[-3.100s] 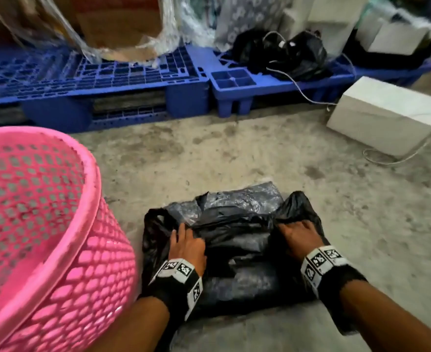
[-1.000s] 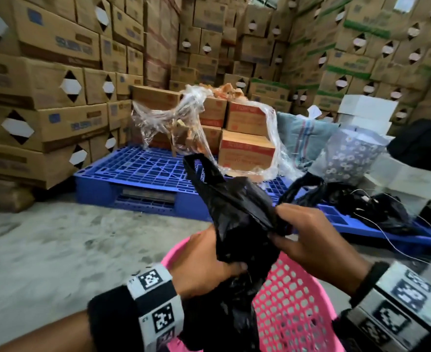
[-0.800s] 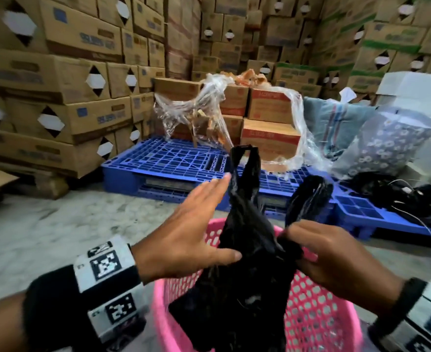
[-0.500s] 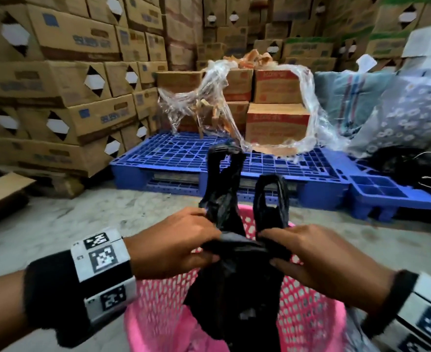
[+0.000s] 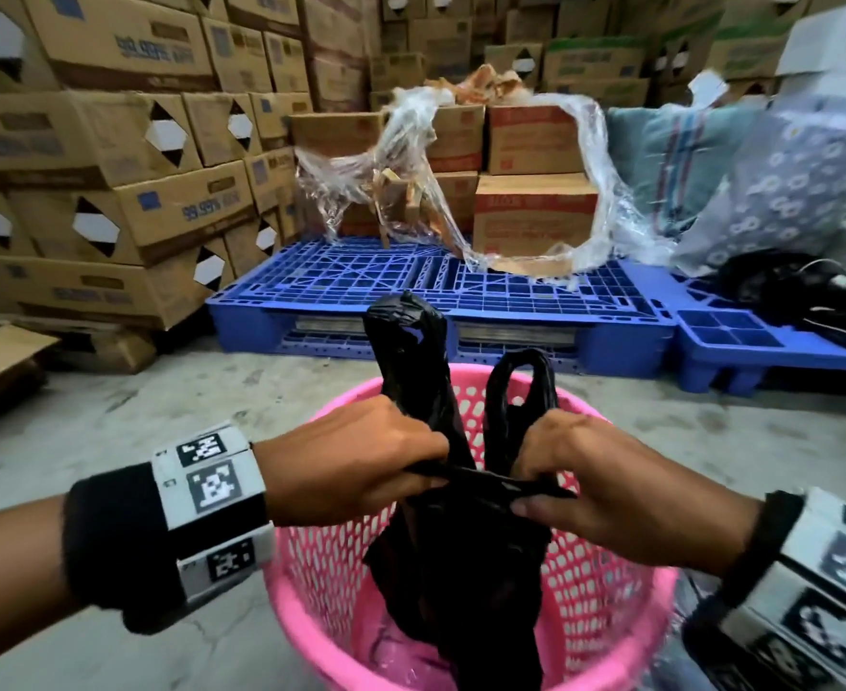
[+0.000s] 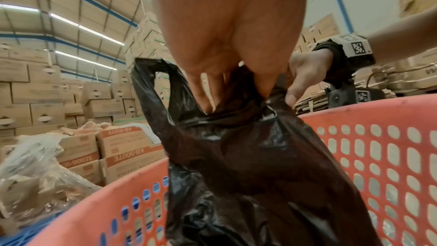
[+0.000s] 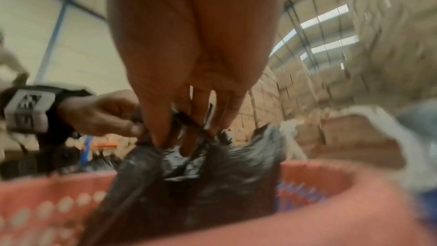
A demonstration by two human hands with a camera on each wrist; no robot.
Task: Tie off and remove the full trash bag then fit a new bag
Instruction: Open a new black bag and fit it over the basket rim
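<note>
A new black plastic bag (image 5: pixel 456 581) hangs down into the pink perforated basket (image 5: pixel 605 605). Its two handle loops stand up above my hands. My left hand (image 5: pixel 361 466) pinches the near rim of the bag's mouth on the left. My right hand (image 5: pixel 590 486) pinches the same rim on the right, and the edge is stretched taut between them. The left wrist view shows my left hand (image 6: pixel 227 89) with fingers tucked into the bag (image 6: pixel 248 175) inside the basket (image 6: pixel 378 156). The blurred right wrist view shows my right hand (image 7: pixel 184 128) pinching the bag (image 7: pixel 212 184).
Blue plastic pallets (image 5: pixel 441 291) lie on the concrete floor beyond the basket, holding cartons wrapped in torn clear film (image 5: pixel 461 182). Stacked cardboard boxes (image 5: pixel 112 167) wall the left and back. Dark bags and a cable (image 5: pixel 809 286) lie at far right.
I lifted the black bag from the floor and brought it over the basket. In the last second both hands took the mouth's near edge and pulled it apart as the bag sank lower.
</note>
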